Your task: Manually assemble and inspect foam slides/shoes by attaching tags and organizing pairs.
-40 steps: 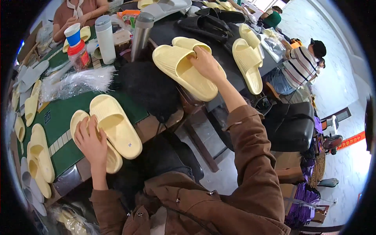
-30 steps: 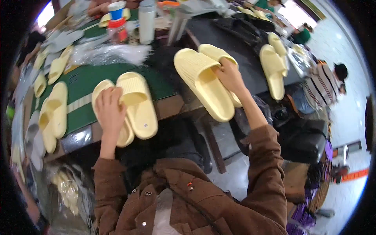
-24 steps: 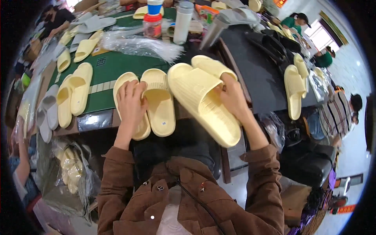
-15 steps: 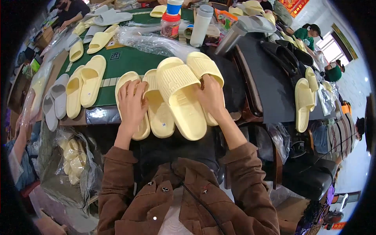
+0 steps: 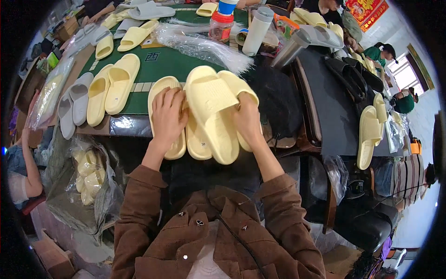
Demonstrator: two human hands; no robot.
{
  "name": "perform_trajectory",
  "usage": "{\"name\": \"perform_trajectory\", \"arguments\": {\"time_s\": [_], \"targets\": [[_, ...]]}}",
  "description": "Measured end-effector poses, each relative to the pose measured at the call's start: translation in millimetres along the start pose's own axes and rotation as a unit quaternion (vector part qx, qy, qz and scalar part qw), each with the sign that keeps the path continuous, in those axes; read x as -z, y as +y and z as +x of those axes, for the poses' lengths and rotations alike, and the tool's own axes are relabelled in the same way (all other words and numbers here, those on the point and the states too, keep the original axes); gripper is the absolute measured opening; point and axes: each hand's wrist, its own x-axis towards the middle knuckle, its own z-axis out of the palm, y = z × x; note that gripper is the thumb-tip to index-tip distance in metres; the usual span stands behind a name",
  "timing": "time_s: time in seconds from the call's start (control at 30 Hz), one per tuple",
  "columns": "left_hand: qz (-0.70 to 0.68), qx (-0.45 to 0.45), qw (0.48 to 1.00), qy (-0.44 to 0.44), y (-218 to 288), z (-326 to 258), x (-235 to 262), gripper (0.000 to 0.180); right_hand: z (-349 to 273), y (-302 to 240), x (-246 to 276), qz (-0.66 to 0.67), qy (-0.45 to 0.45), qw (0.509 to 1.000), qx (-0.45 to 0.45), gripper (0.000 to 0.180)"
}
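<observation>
At the table's near edge I hold several pale yellow slide slippers. My left hand (image 5: 169, 116) is closed over the strap area of the leftmost slipper (image 5: 174, 149), with its fingertips by the neighbouring slipper (image 5: 199, 144). My right hand (image 5: 247, 118) grips two others, its fingers partly hidden in the strap opening. The front slipper (image 5: 214, 114) leans toward me, sole down, and overlaps the slipper to its left. Behind it stands the rightmost slipper (image 5: 238, 86), partly covered by my right hand.
Yellow slippers (image 5: 121, 86) and grey slippers (image 5: 74, 100) sit on the green table mat (image 5: 181, 60). Beyond lie clear plastic bags (image 5: 204, 46), a white bottle (image 5: 258, 31) and a steel tumbler (image 5: 290, 49). A sack of bagged slippers (image 5: 89, 179) stands below left. Other people work around.
My right hand has brought its two slippers leftward, so the front one covers more of the slipper beside it. The view has shifted a little, and the surroundings appear farther right.
</observation>
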Motion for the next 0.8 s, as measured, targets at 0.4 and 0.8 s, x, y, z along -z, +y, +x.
{"name": "perform_trajectory", "arguments": {"time_s": [0.4, 0.8], "targets": [[-0.006, 0.006, 1.000, -0.002, 7, 7, -12, 0.051, 0, 35, -3, 0.152, -0.048, 0.987, -0.005, 0.046], [-0.149, 0.037, 0.984, 0.085, 53, -4, 25, 0.038, -3, 19, 69, 0.336, 0.052, 0.940, -0.030, 0.026]]}}
